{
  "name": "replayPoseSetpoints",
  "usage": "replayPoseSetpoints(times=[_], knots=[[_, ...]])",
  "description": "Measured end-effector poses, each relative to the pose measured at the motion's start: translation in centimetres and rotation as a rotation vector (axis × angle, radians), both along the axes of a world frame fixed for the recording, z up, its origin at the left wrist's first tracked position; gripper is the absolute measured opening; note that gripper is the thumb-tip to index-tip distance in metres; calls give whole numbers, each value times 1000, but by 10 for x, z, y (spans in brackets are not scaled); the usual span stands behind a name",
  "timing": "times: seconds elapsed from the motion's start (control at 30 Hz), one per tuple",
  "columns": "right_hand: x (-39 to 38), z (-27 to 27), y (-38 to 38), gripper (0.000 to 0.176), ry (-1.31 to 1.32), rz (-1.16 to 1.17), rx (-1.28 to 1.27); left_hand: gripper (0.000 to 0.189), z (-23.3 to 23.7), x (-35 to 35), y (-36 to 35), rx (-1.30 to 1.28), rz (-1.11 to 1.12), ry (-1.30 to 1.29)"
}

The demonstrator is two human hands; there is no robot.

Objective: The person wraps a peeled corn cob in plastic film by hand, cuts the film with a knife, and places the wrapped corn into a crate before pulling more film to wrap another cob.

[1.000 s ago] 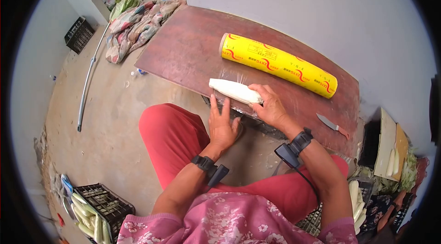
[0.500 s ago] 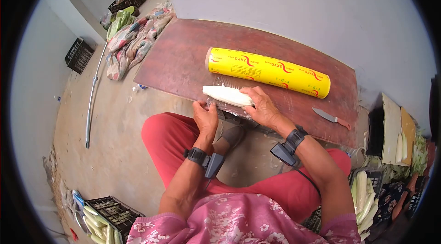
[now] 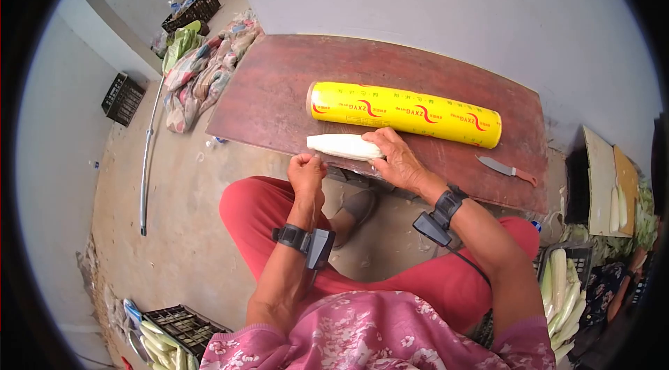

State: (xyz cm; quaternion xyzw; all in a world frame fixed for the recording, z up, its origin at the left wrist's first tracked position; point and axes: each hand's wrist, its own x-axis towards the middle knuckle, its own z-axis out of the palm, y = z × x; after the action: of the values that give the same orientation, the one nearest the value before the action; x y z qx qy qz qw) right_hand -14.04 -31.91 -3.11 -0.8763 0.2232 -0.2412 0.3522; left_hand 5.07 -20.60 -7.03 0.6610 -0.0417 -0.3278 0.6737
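A pale, peeled-looking long vegetable (image 3: 341, 146) lies near the front edge of the reddish-brown board (image 3: 279, 91). My right hand (image 3: 398, 159) is wrapped over its right end. Just below and left of the vegetable's left end is my left hand (image 3: 306, 172), its fingers pinched together; what they hold is too small to make out. Behind the vegetable lies a large yellow roll of wrap (image 3: 404, 113). To the right rests a knife with a pink handle (image 3: 507, 170).
Black crates (image 3: 182, 327) of pale vegetables stand at lower left and lower right (image 3: 561, 293). A metal pole (image 3: 147, 161) and crumpled cloth (image 3: 209, 77) lie on the floor at left. At far right, part of another person (image 3: 605, 293) shows.
My left hand has closed its fingers tighter and moved slightly left and down from the vegetable. The yellow roll has turned, its printing shifted. The whole view has shifted slightly.
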Motion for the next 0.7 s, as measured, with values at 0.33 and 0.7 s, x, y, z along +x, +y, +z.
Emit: replayPoseSetpoints(times=[0.33,0.7], knots=[[-1,2,0,53,47,-18,12,17,35,13,-9,4,-38,199],[-1,-4,-4,56,74,1,-66,14,48,31,-15,114,-202,226]])
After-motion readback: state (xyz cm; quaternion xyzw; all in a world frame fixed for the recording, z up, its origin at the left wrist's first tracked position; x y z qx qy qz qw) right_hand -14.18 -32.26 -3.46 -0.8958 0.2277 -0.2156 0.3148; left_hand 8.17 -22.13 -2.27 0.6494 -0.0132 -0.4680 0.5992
